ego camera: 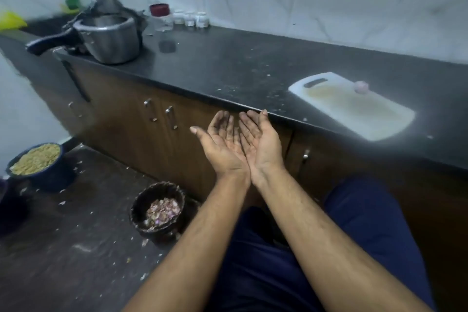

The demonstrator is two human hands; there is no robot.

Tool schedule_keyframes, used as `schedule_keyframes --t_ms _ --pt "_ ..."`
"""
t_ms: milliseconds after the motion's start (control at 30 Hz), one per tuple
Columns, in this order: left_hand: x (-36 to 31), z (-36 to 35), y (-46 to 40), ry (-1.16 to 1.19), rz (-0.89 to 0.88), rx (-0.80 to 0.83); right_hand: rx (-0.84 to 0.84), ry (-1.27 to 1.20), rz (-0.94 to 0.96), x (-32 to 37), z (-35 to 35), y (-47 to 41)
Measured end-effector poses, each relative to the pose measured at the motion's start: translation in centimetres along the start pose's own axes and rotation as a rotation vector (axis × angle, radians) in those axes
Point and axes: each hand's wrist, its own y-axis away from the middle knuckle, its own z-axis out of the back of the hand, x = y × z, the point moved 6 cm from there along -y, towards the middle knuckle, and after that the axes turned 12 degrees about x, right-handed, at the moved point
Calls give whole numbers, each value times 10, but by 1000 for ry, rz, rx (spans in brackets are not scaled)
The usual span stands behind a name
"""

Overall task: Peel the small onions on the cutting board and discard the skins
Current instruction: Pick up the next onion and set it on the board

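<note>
Dark stone countertop (253, 63) as landmark. Steel pressure cooker with black handle (109, 38) at its far left end. Clear jar with dark red lid (160, 16) just right of cooker; small white-capped jars (190, 18), blurred, perhaps three, along back edge. Brown cabinet doors with metal handles (162, 119) below. Dark round bowl of yellowish grain (35, 159) on floor, left of counter.

The counter (253, 63) looks like dark polished stone, speckled and faintly glossy. At its 3 o'clock end lies a white plastic cutting board (354, 106), matt and stained yellowish. At 10 o'clock stands a brushed metal pot (111, 38) with a black plastic handle. The cabinet doors (131, 119) below show brown wood-grain with shiny metal pulls
</note>
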Motion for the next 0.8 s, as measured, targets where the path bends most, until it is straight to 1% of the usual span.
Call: schedule_keyframes --t_ms 267,367,500,667,800 --pt "76 -69 -11 -125 144 187 -97 -110 188 77 57 -7" --pt "102 -89 -19 -214 169 260 -157 -81 276 104 77 -14" --pt "140 -119 -33 -332 202 373 -249 -8 380 137 103 -24" --pt "178 -137 -51 -446 231 421 -383 118 499 170 132 -31" --pt "188 -140 -65 -530 248 438 -487 378 547 185 150 -30"
